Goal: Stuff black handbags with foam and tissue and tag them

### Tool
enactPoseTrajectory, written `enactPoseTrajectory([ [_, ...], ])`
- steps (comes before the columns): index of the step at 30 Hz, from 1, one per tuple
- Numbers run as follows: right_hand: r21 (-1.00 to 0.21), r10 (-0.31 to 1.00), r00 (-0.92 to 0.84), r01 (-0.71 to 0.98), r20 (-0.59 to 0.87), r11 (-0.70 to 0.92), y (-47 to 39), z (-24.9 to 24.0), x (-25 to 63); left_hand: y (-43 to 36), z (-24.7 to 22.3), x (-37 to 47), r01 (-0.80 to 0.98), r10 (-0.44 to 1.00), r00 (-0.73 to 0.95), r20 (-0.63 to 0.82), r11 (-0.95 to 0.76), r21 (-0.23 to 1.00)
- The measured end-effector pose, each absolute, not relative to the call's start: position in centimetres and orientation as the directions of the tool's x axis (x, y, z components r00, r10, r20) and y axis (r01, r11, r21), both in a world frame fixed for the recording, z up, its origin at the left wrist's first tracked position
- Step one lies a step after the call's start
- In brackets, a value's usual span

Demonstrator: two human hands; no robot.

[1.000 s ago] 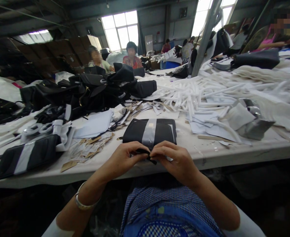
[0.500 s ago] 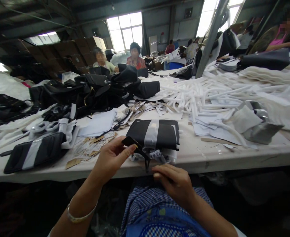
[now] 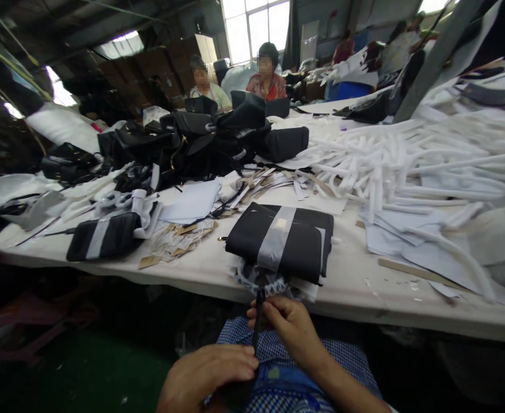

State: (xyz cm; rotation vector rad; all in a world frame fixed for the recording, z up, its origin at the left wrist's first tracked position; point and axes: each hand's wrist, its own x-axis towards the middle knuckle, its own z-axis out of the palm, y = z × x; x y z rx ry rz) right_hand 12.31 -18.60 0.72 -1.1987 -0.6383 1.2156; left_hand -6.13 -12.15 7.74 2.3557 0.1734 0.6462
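Note:
A narrow black strap (image 3: 258, 326) runs up and down between my hands at the table edge. My left hand (image 3: 212, 373) is closed on its lower part, above my lap, where a dark piece is mostly hidden under the fingers. Higher up, my right hand (image 3: 289, 324) pinches the strap between thumb and fingers. Just beyond lies a folded black bag (image 3: 239, 238) with a pale wrapping band (image 3: 277, 238) around it. Gathered clear plastic (image 3: 274, 285) sticks out at its near side, close to the strap's top; whether they join I cannot tell.
Another banded black bag (image 3: 121, 234) lies to the left. Paper scraps (image 3: 179, 244) and white sheets (image 3: 190, 201) sit between. A heap of black bags (image 3: 192, 143) is behind, white tubing strips (image 3: 377, 166) at right. Two people (image 3: 267, 80) work across the table.
My left hand has moved down towards my lap, drawing the black strap with it. My right hand now pinches the strap higher up. The view has turned left.

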Motion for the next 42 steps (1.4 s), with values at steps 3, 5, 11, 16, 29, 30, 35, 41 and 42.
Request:
enactPoseTrajectory([
  [3,-0.938,0.923,0.315,-0.329,-0.220,-0.111,-18.2,0.5,12.9,-12.9,6.7,-5.8,-0.021,0.209,0.884,0.418,-0.875,0.484],
  [5,-0.937,0.935,0.287,-0.331,-0.210,-0.109,-18.3,0.8,13.2,-13.1,6.5,-5.7,0.030,0.224,0.895,0.386,-0.893,0.449],
  [11,-0.779,0.929,0.258,-0.625,-0.264,-0.048,-20.0,2.1,13.1,-11.3,9.0,-5.0,0.156,0.393,0.883,0.258,-0.762,0.629],
  [16,-0.599,0.844,0.398,-0.792,-0.359,0.119,-19.2,2.4,11.3,-8.0,8.2,-0.8,0.225,0.438,0.779,0.448,-0.863,0.453],
  [29,-0.604,0.624,0.671,-0.705,-0.400,0.371,-17.6,2.2,10.2,-3.9,4.5,1.6,-0.049,0.139,0.869,0.475,-0.931,0.361],
  [30,-0.608,0.619,0.679,-0.699,-0.396,0.377,-17.5,2.1,10.2,-3.8,4.3,1.6,-0.051,0.136,0.869,0.477,-0.931,0.360],
  [35,-0.704,0.624,0.704,-0.630,-0.339,0.329,-18.0,1.7,10.3,-3.9,3.2,1.0,-0.073,0.167,0.846,0.507,-0.904,0.421],
  [41,-0.915,0.712,0.641,-0.404,-0.286,-0.003,-21.0,0.5,9.7,-6.3,1.1,-2.8,0.102,0.683,0.639,0.353,-0.531,0.841],
  [42,-0.927,0.729,0.624,-0.373,-0.279,-0.035,-21.2,0.2,9.5,-6.8,0.7,-3.2,0.142,0.737,0.635,0.231,-0.406,0.903],
])
